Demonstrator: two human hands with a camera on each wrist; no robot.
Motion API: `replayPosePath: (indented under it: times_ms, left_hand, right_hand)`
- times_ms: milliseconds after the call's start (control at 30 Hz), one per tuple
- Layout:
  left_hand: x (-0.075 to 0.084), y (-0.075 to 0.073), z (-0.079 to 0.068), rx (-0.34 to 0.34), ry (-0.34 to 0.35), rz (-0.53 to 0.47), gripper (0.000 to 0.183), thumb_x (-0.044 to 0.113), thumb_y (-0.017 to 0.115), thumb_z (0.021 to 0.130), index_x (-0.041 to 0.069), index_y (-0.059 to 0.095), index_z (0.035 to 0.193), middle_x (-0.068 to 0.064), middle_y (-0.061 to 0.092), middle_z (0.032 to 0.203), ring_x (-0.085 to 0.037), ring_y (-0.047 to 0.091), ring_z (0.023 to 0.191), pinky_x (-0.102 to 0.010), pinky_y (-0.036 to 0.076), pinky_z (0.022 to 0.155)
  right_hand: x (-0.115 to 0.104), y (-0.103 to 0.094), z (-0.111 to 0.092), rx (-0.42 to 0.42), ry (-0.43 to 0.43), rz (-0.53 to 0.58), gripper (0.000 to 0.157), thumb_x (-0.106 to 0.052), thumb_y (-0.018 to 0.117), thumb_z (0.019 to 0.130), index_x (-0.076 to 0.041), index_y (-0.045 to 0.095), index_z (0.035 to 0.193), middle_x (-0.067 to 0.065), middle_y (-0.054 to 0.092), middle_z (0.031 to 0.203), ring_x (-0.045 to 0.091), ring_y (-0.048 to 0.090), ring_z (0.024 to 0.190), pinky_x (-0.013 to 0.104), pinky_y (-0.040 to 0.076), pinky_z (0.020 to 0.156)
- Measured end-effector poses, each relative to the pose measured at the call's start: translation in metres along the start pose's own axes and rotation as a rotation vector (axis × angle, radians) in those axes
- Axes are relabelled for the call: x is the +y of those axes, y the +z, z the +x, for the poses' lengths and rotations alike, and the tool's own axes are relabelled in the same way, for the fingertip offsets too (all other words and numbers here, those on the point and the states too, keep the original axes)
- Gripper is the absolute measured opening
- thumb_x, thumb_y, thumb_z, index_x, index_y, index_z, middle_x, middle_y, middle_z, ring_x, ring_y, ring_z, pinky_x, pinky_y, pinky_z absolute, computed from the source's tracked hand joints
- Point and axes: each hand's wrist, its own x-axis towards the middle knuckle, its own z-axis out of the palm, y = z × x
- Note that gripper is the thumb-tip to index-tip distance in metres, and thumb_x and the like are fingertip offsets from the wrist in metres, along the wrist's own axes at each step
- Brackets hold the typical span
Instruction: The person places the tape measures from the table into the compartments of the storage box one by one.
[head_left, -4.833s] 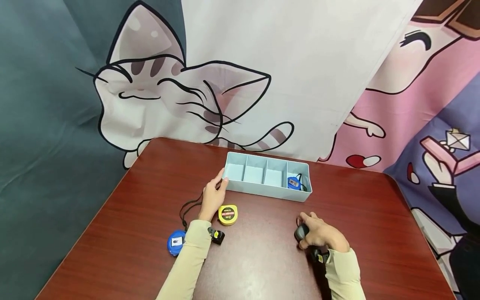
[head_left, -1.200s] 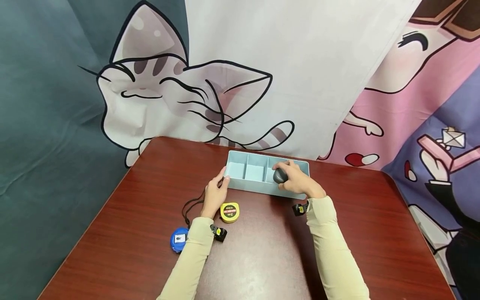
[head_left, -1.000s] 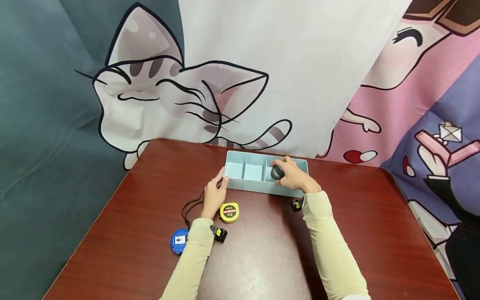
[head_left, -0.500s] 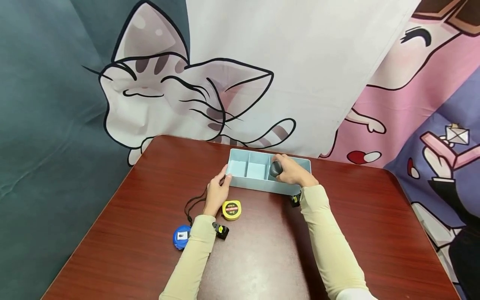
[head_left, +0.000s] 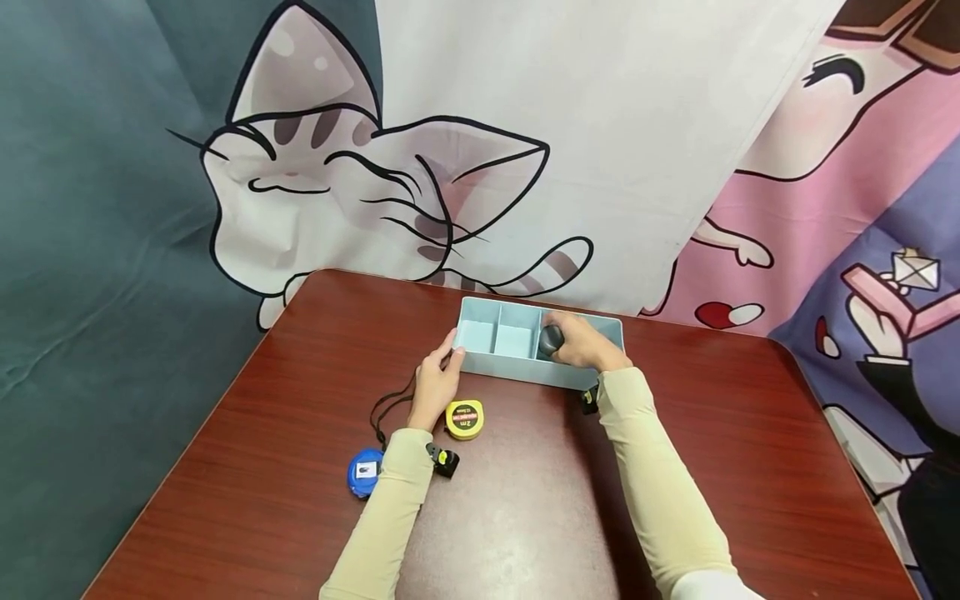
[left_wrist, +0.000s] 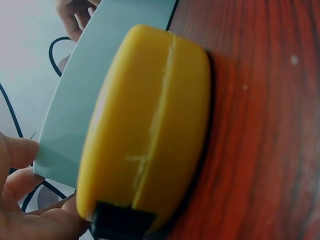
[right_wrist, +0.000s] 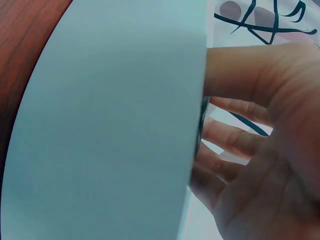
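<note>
A pale blue tray (head_left: 517, 367) with a row of compartments stands near the table's far edge. My left hand (head_left: 437, 383) grips its left end, thumb at the front corner. In my right hand (head_left: 583, 342) is a dark grey rounded object (head_left: 551, 339), held down inside the third compartment from the left; its kind is not clear. The right wrist view shows the fingers (right_wrist: 235, 135) reaching behind the tray wall, most of the object hidden. My right hand also covers the rightmost compartment. A yellow tape measure (head_left: 464, 419) lies beside my left wrist, large in the left wrist view.
A blue tape measure (head_left: 365, 472) with a black cord (head_left: 382, 408) lies left of my left forearm. The red-brown wooden table (head_left: 517, 517) ends at a printed cloth backdrop (head_left: 465, 192) with cartoon figures.
My right hand has carried the dark grey object from the table's right side to the tray, then lowered it into the third compartment. The left hand keeps its place at the tray's left end.
</note>
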Motion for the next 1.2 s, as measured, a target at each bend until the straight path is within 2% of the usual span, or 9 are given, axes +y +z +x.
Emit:
replayPosePath:
  times_ms: [167, 367, 633, 900, 1200]
  left_hand:
    - [0.001, 0.000, 0.000, -0.001, -0.007, 0.000, 0.043, 0.035, 0.048, 0.095, 0.035, 0.040, 0.138, -0.003, 0.047, 0.137, -0.020, 0.049, 0.121, -0.039, 0.041, 0.097]
    - [0.002, 0.001, -0.001, -0.002, -0.013, -0.001, 0.043, 0.035, 0.048, 0.095, 0.036, 0.041, 0.137, -0.003, 0.046, 0.137, -0.019, 0.048, 0.121, -0.038, 0.041, 0.097]
    - [0.004, 0.000, -0.001, 0.000, -0.007, -0.002, 0.044, 0.034, 0.048, 0.095, 0.029, 0.042, 0.139, -0.005, 0.048, 0.136, -0.020, 0.048, 0.121, -0.040, 0.041, 0.097]
    - [0.004, 0.000, 0.000, -0.005, -0.006, 0.001, 0.045, 0.032, 0.048, 0.095, 0.024, 0.043, 0.139, -0.005, 0.048, 0.136, -0.020, 0.048, 0.121, -0.039, 0.040, 0.098]
    - [0.003, -0.001, 0.000, -0.003, 0.001, 0.002, 0.045, 0.032, 0.048, 0.095, 0.024, 0.042, 0.140, -0.003, 0.046, 0.137, -0.020, 0.048, 0.122, -0.040, 0.040, 0.098]
  right_hand:
    - [0.002, 0.004, 0.002, -0.003, -0.007, -0.017, 0.046, 0.007, 0.068, 0.062, -0.002, 0.056, 0.106, 0.011, 0.057, 0.097, 0.025, 0.052, 0.084, 0.035, 0.042, 0.073]
    - [0.002, 0.005, 0.003, -0.020, 0.027, -0.041, 0.045, 0.008, 0.065, 0.064, -0.001, 0.057, 0.107, 0.014, 0.059, 0.097, 0.024, 0.052, 0.080, 0.033, 0.043, 0.068]
    - [0.000, 0.005, 0.006, -0.064, 0.069, -0.071, 0.041, 0.008, 0.062, 0.068, -0.001, 0.056, 0.108, 0.014, 0.059, 0.099, 0.023, 0.051, 0.080, 0.032, 0.042, 0.067]
    - [0.000, 0.007, 0.011, -0.100, 0.115, -0.063, 0.033, 0.007, 0.060, 0.070, -0.004, 0.057, 0.101, 0.010, 0.058, 0.092, 0.022, 0.049, 0.074, 0.029, 0.038, 0.062]
    - [0.000, 0.010, 0.014, -0.123, 0.139, -0.064, 0.032, 0.008, 0.058, 0.071, -0.006, 0.057, 0.100, 0.010, 0.059, 0.092, 0.022, 0.047, 0.073, 0.029, 0.036, 0.060]
